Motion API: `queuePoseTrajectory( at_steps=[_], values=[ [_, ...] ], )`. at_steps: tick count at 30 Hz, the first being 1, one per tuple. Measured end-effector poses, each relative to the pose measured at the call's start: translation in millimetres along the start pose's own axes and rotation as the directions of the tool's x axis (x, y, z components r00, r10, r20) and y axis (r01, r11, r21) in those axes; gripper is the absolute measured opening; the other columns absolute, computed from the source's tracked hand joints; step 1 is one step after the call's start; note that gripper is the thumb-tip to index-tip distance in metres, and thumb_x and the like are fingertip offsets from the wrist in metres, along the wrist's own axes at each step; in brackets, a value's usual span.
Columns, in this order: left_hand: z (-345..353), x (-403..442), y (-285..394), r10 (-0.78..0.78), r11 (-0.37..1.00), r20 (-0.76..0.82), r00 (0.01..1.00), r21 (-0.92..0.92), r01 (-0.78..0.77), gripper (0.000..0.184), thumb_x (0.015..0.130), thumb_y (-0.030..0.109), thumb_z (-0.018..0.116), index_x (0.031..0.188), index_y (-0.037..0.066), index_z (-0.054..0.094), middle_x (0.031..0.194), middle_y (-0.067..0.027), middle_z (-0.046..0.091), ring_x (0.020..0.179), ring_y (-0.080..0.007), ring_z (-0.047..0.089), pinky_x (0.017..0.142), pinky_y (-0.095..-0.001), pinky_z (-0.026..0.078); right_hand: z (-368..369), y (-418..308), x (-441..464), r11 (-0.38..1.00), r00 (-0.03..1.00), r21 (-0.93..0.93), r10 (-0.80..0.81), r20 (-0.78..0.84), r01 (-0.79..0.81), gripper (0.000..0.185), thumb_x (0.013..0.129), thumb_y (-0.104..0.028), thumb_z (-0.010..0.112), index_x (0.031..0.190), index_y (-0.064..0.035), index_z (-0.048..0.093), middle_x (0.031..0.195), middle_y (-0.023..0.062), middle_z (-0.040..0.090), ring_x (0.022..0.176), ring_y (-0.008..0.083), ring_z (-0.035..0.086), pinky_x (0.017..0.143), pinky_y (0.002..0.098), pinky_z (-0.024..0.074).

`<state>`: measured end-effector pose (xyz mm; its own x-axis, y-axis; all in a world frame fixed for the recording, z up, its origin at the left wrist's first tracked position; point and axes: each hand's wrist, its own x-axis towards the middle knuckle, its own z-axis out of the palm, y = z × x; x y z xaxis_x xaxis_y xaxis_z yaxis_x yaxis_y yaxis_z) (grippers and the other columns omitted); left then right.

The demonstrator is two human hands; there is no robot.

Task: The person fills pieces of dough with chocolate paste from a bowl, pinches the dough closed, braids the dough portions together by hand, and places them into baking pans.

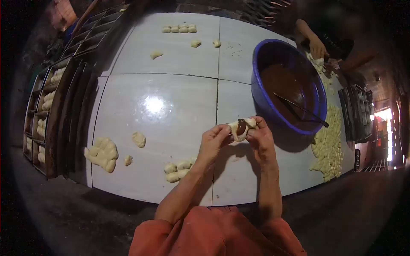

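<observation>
Two red sleeves (pixel 153 239) are seen at the near edge, w/ both forearms extended over the table (pixel 136 181). Some rolls (pixel 173 175) are set near, just left of the left forearm & partly hidden by it. Farther left, a dough lump (pixel 103 154) is placed by the table's edge, w/ 2 small bits (pixel 139 139) near it; on the right, a spread of dough pcs (pixel 329 145) is laid.

Above the table, btwn the hands, a dough pc (pixel 240 137) topped w/ brown filling (pixel 241 126) is held: its left edge is pinched by the left hand (pixel 212 140), thumb to fingers, its right edge likewise by the right hand (pixel 262 138). Step in hand is prob. the filling being enclosed; next move would seem to call for the edges to be folded over & pressed tight, w/o filling being squeezed out.

Just beyond, to the right, a blue tub (pixel 265 99) of brown mix (pixel 277 79) is placed, a utensil (pixel 303 112) leaned on its rim. At far right, a co-worker's hand (pixel 318 47) is seen at the dough; its grip can't be told. Farthest, a row of rolls (pixel 179 29) is lined up.
</observation>
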<state>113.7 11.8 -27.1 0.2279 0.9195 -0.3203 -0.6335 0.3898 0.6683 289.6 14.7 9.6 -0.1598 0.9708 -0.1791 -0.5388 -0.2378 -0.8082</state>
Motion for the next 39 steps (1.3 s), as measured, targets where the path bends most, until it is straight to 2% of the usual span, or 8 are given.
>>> queuePoseTrajectory(
  at_steps=[6,10,13,17,25,32,34,39],
  values=[
    [-21.4,-28.4,23.7,0.094,0.983,-0.107,0.99,0.17,-0.074,0.03,0.099,0.02,0.065,0.12,-0.002,0.068,0.103,-0.0074,0.072,0.09,-0.0115,0.067,0.084,-0.0269,0.056,39.4,61.3,-15.5,0.481,0.913,-0.817,-0.388,0.129,0.319,0.042,0.085,-0.008,0.076,0.124,-0.0029,0.063,0.132,0.0148,0.055,0.113,0.0236,0.061,0.097,0.038,0.053],
    [-26.3,-34.9,21.6,0.265,0.905,-0.097,0.959,0.368,-0.213,0.035,0.094,0.021,0.073,0.119,-0.004,0.07,0.095,-0.0064,0.073,0.078,-0.008,0.063,0.065,-0.021,0.049,50.4,78.1,-11.6,0.435,0.869,-0.823,-0.477,0.133,0.365,0.022,0.088,-0.007,0.073,0.109,-0.0014,0.07,0.119,0.0132,0.064,0.1,0.0205,0.064,0.088,0.034,0.0537],
    [-28.3,-33.2,31.0,0.198,0.931,-0.028,0.98,0.317,-0.18,0.039,0.092,0.021,0.075,0.119,-0.007,0.068,0.095,-0.0076,0.073,0.079,-0.008,0.063,0.068,-0.0213,0.051,58.5,78.6,-10.1,0.738,0.964,-0.658,-0.257,-0.07,0.149,0.014,0.096,-0.013,0.067,0.102,-0.0014,0.071,0.09,0.0025,0.069,0.086,0.0104,0.062,0.076,0.0258,0.0483],
    [-33.9,-38.3,58.3,0.028,0.939,-0.016,0.999,0.342,-0.021,0.035,0.093,0.022,0.073,0.114,-0.006,0.069,0.096,-0.009,0.072,0.083,-0.0122,0.068,0.07,-0.0235,0.054,62.2,70.3,-22.2,0.894,0.992,-0.447,-0.021,-0.128,-0.039,0.021,0.095,-0.013,0.068,0.113,-0.0021,0.07,0.099,0.0033,0.069,0.091,0.0122,0.062,0.079,0.0271,0.0502],
    [-31.3,-58.1,60.8,0.034,0.935,0.088,0.996,0.35,-0.063,0.03,0.091,0.015,0.074,0.118,0.002,0.07,0.092,-0.0071,0.072,0.082,-0.0106,0.067,0.068,-0.0238,0.054,40.7,79.2,-22.8,0.45,0.808,-0.697,-0.484,0.335,0.558,0.033,0.091,-0.011,0.074,0.122,-0.0071,0.066,0.11,0.0106,0.063,0.101,0.019,0.061,0.085,0.0316,0.0521],
    [-41.1,-58.3,43.9,0.071,0.95,0.101,0.992,0.296,-0.099,0.024,0.097,0.014,0.065,0.118,0.002,0.07,0.103,-0.0073,0.071,0.088,-0.0119,0.067,0.072,-0.0248,0.057,54.4,106.3,-23.0,0.597,0.782,-0.606,-0.619,0.069,0.526,0.015,0.095,-0.012,0.069,0.106,-0.0027,0.064,0.107,0.012,0.063,0.099,0.0194,0.062,0.088,0.0337,0.0502],
    [-44.1,-61.9,36.2,0.042,0.949,0.098,0.994,0.307,-0.07,0.025,0.099,0.015,0.063,0.119,0.001,0.069,0.109,-0.0081,0.07,0.093,-0.0116,0.066,0.074,-0.0252,0.058,50.7,103.3,-20.8,0.442,0.733,-0.712,-0.664,0.15,0.546,0.013,0.095,-0.012,0.07,0.1,-0.0015,0.064,0.099,0.0097,0.065,0.09,0.0161,0.061,0.079,0.0309,0.0509],
    [-44.9,-67.0,32.5,0.026,0.866,0.034,0.999,0.498,-0.039,0.027,0.094,0.015,0.071,0.116,-0.001,0.07,0.083,-0.0026,0.068,0.062,-0.0049,0.059,0.052,-0.0209,0.05,40.3,95.1,-28.4,0.502,0.856,-0.771,-0.506,0.106,0.391,0.017,0.093,-0.014,0.072,0.095,0.0001,0.064,0.089,0.0082,0.064,0.073,0.0125,0.057,0.063,0.0273,0.0474]
  ],
)
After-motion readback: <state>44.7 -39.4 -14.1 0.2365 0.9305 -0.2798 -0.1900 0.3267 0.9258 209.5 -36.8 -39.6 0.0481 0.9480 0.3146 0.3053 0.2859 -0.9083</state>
